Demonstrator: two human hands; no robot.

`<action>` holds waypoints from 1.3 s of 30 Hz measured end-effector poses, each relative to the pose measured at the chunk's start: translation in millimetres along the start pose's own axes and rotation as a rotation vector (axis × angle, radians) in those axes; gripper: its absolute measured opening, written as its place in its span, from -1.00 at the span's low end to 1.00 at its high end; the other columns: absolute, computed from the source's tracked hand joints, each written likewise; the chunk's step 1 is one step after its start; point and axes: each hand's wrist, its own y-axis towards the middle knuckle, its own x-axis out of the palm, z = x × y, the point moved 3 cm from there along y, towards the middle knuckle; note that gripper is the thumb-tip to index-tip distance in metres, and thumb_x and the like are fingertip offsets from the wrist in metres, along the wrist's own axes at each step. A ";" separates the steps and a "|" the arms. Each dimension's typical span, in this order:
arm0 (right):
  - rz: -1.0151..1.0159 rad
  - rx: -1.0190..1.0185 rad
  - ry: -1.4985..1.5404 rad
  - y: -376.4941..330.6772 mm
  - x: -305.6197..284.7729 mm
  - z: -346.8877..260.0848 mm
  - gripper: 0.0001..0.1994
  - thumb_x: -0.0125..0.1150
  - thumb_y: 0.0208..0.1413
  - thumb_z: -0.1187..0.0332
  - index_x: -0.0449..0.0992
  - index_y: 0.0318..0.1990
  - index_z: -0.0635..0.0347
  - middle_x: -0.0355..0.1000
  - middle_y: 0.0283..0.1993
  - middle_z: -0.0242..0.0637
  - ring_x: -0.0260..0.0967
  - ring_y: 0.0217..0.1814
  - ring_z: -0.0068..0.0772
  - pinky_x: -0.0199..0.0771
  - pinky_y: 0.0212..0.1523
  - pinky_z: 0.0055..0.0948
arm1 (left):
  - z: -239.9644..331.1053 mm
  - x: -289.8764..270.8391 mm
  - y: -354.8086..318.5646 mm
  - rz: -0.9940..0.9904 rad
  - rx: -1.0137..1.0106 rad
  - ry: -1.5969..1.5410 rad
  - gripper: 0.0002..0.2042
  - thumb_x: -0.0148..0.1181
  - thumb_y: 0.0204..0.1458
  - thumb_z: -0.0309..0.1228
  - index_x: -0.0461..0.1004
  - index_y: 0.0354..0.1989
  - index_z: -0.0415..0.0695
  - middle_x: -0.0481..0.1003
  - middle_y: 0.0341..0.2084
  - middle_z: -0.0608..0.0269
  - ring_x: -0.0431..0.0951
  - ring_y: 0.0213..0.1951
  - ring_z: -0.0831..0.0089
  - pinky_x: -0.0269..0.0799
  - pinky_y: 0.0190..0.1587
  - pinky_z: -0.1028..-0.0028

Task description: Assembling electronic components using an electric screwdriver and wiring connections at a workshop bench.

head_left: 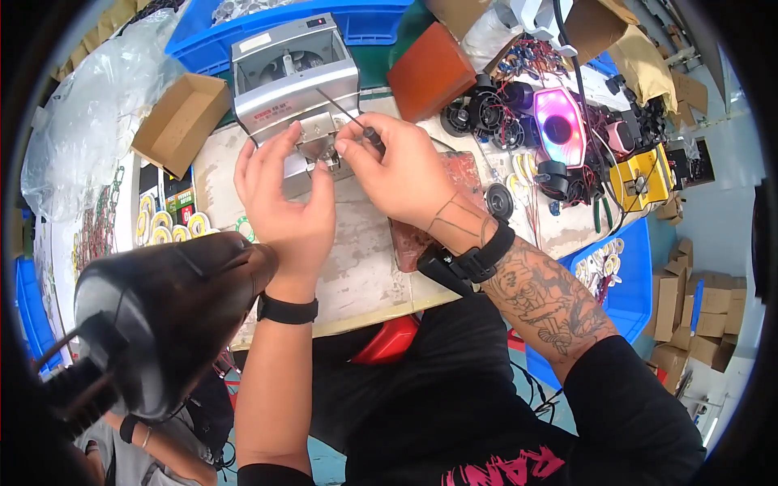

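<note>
On the worktable, a silver-grey screw feeder [296,81] with a see-through window stands in front of me. My left hand [288,194] is at its lower front, fingers apart, thumb and forefinger on either side of a small metal plate [317,144]. My right hand [397,166] is closed around a thin-shafted screwdriver [374,138] with a dark handle. Its shaft slants up and left across the machine's front. The right thumb and forefinger pinch together beside the metal plate; whether anything small sits between them is hidden.
Close by on the left hangs a large black body [174,312] on a coiled cord. An open cardboard box [182,121] and white-yellow rings lie left. Black fans [486,113], a lit pink fan unit [559,128] and wires crowd the right. Blue bins [373,24] stand behind. Another person's arm [154,445] shows lower left.
</note>
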 end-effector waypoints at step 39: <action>0.025 -0.037 0.081 -72.6 -13.1 -6.1 -0.84 0.13 0.31 0.34 0.48 -0.09 0.23 0.51 -0.37 0.08 0.52 -0.31 0.15 0.46 -0.27 -0.05 | -1.1 -2.2 0.1 -0.075 -0.076 -0.004 -0.54 0.32 -0.03 -0.52 0.59 0.13 -0.07 0.56 0.03 0.16 0.35 0.25 0.04 0.12 0.42 0.10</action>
